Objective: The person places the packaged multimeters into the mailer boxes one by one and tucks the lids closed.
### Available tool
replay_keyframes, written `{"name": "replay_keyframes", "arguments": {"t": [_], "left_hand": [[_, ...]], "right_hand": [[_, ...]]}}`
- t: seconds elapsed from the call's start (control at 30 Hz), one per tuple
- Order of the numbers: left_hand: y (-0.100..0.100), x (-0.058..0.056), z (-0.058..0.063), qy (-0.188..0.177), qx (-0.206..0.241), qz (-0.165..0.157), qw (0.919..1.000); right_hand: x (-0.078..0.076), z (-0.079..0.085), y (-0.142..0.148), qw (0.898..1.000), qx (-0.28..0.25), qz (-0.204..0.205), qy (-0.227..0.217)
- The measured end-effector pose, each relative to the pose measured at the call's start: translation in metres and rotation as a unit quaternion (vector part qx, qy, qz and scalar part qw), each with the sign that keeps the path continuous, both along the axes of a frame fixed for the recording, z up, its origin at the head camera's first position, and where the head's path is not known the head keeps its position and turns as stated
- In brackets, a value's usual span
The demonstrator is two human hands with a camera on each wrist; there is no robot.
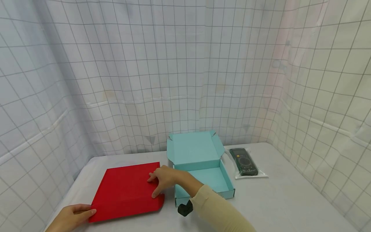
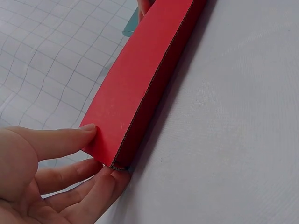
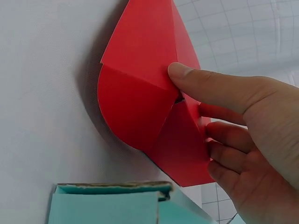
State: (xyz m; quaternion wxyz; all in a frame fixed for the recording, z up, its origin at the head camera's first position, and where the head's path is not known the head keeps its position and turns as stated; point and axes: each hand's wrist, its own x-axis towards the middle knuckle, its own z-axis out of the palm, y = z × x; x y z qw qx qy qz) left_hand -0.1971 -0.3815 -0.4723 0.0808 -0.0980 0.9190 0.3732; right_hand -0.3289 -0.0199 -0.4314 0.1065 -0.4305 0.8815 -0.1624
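A flat red cardboard box (image 1: pixel 124 187) lies on the left of the white table, with a folded flap (image 3: pixel 135 102) sticking out at its right end. My left hand (image 1: pixel 71 216) pinches the near left corner, the thumb on the upper face and the fingers curled under the corner in the left wrist view. At the right end, my right hand (image 1: pixel 166 180) grips the box near that flap; in the right wrist view its thumb presses the crease while the other fingers bend against the side. The inside of the red box is hidden.
Right of the red box stands a light teal cardboard box (image 1: pixel 213 177) with its lid raised, partly behind my right forearm. Beyond it lies a dark multimeter (image 1: pixel 244 162) in a clear plastic bag. A gridded white curtain (image 1: pixel 174 80) closes off the back and sides.
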Motion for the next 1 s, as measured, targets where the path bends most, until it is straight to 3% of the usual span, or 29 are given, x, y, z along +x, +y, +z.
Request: {"name": "replay_keyframes", "arguments": {"t": [0.6,0.8,1.0], "left_hand": [[0.004,-0.003,0.001,0.006,0.025,-0.007,0.9997],[0.007,-0.005,0.01,0.041,-0.028,-0.041,0.9979],[0.015,-0.004,0.022,0.083,-0.089,-0.067,0.9903]], "right_hand": [[-0.004,-0.006,0.005,0.999,-0.013,0.04,0.013],[-0.001,-0.003,0.009,0.999,-0.031,0.038,0.021],[0.006,0.0,0.015,0.998,-0.05,0.028,0.019]]}}
